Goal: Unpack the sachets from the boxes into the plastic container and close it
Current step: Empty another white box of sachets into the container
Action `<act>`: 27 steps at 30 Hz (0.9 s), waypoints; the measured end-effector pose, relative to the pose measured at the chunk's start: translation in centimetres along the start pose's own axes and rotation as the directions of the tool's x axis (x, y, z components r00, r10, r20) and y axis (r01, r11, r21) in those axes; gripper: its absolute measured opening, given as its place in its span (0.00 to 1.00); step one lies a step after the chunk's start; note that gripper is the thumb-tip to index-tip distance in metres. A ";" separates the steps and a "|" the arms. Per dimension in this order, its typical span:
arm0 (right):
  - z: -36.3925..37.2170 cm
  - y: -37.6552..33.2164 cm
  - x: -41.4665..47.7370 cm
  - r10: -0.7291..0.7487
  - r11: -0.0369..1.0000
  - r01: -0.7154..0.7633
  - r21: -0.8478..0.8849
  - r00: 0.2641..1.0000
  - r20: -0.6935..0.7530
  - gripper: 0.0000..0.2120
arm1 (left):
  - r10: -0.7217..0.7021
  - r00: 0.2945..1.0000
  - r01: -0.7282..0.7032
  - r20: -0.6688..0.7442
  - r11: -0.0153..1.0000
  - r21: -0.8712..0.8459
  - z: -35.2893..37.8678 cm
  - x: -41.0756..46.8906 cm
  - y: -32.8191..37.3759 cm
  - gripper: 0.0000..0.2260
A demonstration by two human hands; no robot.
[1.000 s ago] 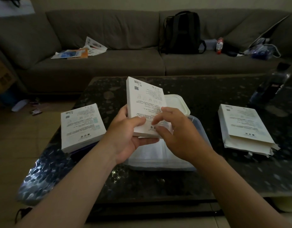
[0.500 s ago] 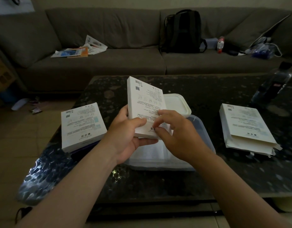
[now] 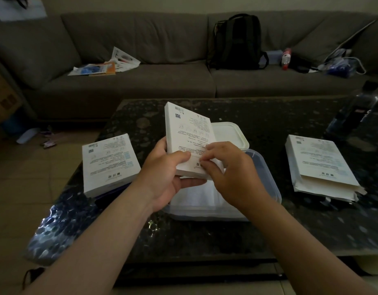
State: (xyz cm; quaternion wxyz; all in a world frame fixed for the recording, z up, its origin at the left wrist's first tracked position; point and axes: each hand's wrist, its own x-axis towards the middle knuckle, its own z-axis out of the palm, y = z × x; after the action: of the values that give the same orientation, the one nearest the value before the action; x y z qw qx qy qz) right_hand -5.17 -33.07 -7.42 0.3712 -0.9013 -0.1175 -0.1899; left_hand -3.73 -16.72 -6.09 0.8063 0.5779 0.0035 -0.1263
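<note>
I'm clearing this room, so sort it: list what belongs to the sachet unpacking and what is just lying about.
Job: held box, left box, right box, plastic container, lid.
Lying about: backpack, papers, small bottle on sofa, dark bottle on table.

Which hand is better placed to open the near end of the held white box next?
Probably right. The right hand pinches the near end of the white printed cardboard box with its fingertips, while the left hand is wrapped round the box's body, steadying it above the open clear plastic container.
</note>
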 end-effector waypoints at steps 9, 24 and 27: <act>0.5 0.0 -0.4 -0.076 0.996 0.078 -0.037 0.996 0.050 0.03 | -0.002 0.999 -0.001 -0.041 0.998 -0.069 0.0 0.0 0.1 0.22; 0.9 -0.8 -1.1 -0.219 0.972 0.219 -0.089 0.976 0.011 0.06 | 0.064 0.980 -0.097 -0.191 0.981 -0.167 -0.3 0.1 0.4 0.21; 0.7 -1.0 -1.1 -0.227 0.971 0.228 -0.074 0.974 0.013 0.07 | 0.067 0.979 -0.102 -0.190 0.978 -0.181 -0.4 0.2 0.4 0.21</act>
State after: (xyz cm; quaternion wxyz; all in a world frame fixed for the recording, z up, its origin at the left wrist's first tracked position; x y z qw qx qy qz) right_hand -6.35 -31.96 -7.78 0.3128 -0.8956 -0.2137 -0.2332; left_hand -3.43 -16.27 -5.85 0.8587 0.5070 0.0648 -0.0373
